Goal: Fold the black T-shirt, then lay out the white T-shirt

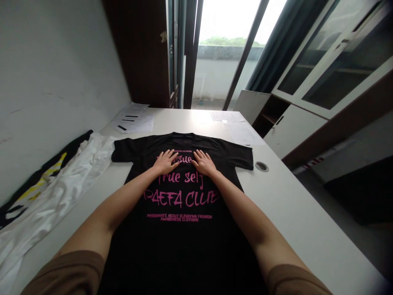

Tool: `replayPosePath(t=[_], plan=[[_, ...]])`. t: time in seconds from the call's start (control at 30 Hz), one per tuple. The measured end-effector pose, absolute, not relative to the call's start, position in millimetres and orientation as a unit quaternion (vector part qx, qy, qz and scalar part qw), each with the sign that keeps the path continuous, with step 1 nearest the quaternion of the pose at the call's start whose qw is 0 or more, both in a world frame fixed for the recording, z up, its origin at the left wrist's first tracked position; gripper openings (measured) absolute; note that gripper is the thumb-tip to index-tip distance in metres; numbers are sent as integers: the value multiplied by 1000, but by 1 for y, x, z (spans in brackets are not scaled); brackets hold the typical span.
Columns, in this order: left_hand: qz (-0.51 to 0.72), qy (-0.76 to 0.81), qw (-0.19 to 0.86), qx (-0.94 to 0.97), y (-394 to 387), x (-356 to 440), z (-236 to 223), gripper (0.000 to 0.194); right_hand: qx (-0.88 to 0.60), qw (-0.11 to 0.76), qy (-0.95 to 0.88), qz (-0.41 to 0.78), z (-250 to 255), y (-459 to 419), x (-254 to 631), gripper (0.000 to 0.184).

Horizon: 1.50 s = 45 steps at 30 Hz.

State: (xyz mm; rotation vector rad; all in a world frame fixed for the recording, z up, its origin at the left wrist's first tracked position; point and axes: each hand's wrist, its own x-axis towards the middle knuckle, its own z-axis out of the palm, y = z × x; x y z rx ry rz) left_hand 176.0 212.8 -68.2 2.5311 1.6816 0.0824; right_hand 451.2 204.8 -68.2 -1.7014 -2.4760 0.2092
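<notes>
A black T-shirt point(184, 250) with pink lettering lies spread face up, its collar toward the far end and both sleeves out to the sides. My left hand point(166, 162) rests flat on the upper chest print, fingers spread. Beside it, a short gap to the right, my right hand point(204, 163) also lies flat on the print with its fingers stretched out. Neither hand grips the fabric. Parts of the upper lettering are hidden beneath the hands, and my forearms cover the shirt's side edges.
The shirt lies on a white table point(294, 213) with a round cable grommet point(262, 166) at right. White clothing point(61, 188) and a black garment with yellow print point(39, 182) are heaped along the left wall. Papers point(135, 119) lie at the far left, more papers point(242, 129) at the far right.
</notes>
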Motion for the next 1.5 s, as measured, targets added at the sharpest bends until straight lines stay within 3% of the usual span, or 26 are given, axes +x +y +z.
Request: replayPosePath(t=[0.2,0.33,0.53,0.83,1.0,1.17,1.4,1.5], plan=[[22,663,33,748,222,122,-71,80,-646,46,-759,62,-74,226,519,81],[31,665,34,745,203,154,-66,80,-684,37,-726,64,-72,229,511,85],[49,449,77,889,126,237,-58,70,-695,36,-715,67,-72,218,488,78],[57,184,135,972,14,280,-28,69,-675,87,-732,15,-73,205,551,64],[52,172,139,974,-13,288,-11,69,-602,115,-790,6,-73,165,548,56],[51,104,146,983,-53,301,-4,72,-486,87,-869,44,-68,126,554,60],[49,58,152,985,-78,320,-5,75,-595,45,-801,53,-51,132,544,69],[42,57,153,986,-77,321,-3,77,-470,49,-878,77,-44,117,507,62]])
